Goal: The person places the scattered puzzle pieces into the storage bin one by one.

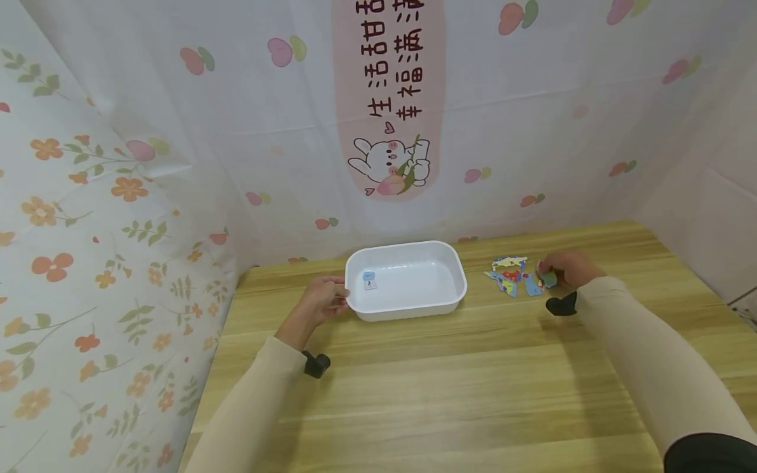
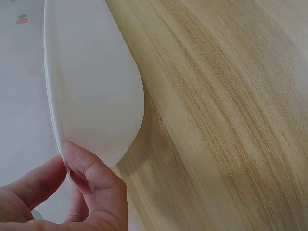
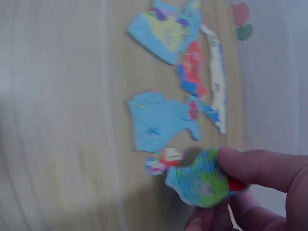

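Note:
My left hand (image 1: 322,299) pinches the left rim of a white plastic tray (image 1: 408,309) between thumb and fingers; the left wrist view shows the tray's outer wall (image 2: 96,91) close up. At the right, my right hand (image 1: 572,268) holds a green-and-blue puzzle piece (image 3: 202,178) with a red part near the thumb, raised over the table. Beside it lie other irregular flat pieces: a plain blue one (image 3: 154,120), a blue-and-yellow one (image 3: 159,33), a red one (image 3: 192,67), a long pale one (image 3: 216,72) and a small multicoloured one (image 3: 163,161).
Inside the tray, toward its left end, show a small blue oval (image 1: 369,276) and a small pale label (image 1: 370,285). The wood-grain table (image 1: 426,387) meets a printed cloth backdrop (image 1: 284,217) behind the tray. Another patterned cloth (image 1: 106,315) hangs along the left.

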The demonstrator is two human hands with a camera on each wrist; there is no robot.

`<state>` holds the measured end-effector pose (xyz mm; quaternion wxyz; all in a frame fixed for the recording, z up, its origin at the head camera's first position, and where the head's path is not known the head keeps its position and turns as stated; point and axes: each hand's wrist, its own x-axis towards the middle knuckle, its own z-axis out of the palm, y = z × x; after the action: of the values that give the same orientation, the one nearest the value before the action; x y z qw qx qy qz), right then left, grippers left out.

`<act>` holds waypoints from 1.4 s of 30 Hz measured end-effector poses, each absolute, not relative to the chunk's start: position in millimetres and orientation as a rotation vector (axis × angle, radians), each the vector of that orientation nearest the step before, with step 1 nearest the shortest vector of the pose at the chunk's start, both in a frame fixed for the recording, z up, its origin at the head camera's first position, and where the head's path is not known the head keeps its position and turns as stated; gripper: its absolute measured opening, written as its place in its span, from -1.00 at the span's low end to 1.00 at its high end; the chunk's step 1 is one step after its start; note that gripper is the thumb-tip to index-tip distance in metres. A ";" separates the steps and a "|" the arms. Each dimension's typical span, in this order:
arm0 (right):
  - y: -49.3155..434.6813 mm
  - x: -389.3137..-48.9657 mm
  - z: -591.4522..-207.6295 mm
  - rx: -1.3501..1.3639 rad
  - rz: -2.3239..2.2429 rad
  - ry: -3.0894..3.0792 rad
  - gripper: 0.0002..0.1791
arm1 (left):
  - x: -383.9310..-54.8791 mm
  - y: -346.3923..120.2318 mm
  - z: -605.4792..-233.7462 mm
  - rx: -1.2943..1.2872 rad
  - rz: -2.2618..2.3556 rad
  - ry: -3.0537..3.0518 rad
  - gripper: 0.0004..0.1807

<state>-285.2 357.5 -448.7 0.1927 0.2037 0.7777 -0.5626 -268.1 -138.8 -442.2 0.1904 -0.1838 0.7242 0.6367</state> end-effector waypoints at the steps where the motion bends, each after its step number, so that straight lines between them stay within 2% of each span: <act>1: 358.1 -287.7 -446.6 0.597 -1.588 2.129 -0.74 | -268.2 -138.9 -442.2 -0.517 1.790 2.035 -0.58; 11: 363.2 -299.0 -431.5 0.602 -1.536 1.911 -0.79 | -267.5 -140.7 -441.5 -0.510 1.787 2.032 -0.56; 20: 359.4 -302.4 -424.2 0.439 -1.468 1.945 -0.86 | -267.5 -139.6 -441.7 -0.510 1.779 2.030 -0.56; 26: 351.7 -306.7 -419.3 0.423 -1.556 1.830 -0.91 | -268.0 -139.7 -442.2 -0.514 1.783 2.032 -0.56; 27: 350.2 -306.7 -418.1 0.425 -1.581 1.807 -0.90 | -268.1 -139.6 -442.1 -0.512 1.783 2.034 -0.56; 30: 345.7 -305.9 -414.7 0.413 -1.610 1.769 -0.50 | -267.9 -139.1 -441.4 -0.512 1.781 2.037 -0.56; 32: 343.3 -305.5 -413.2 0.400 -1.605 1.750 -0.39 | -267.7 -138.7 -441.2 -0.517 1.780 2.035 -0.56; 36: 340.0 -306.5 -413.0 0.402 -1.607 1.725 -0.59 | -267.7 -138.6 -441.0 -0.526 1.780 2.035 -0.56; 41: 335.3 -305.6 -413.2 0.348 -1.585 1.780 -0.37 | -268.8 -139.2 -441.8 -0.532 1.784 2.032 -0.57; 42: 334.2 -305.3 -413.2 0.341 -1.583 1.789 -0.40 | -268.8 -139.0 -441.9 -0.533 1.785 2.031 -0.57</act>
<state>-305.3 334.2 -413.2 0.3563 0.1320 0.6926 -0.6131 -268.8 -139.0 -441.9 0.1916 -0.1899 0.7232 0.6358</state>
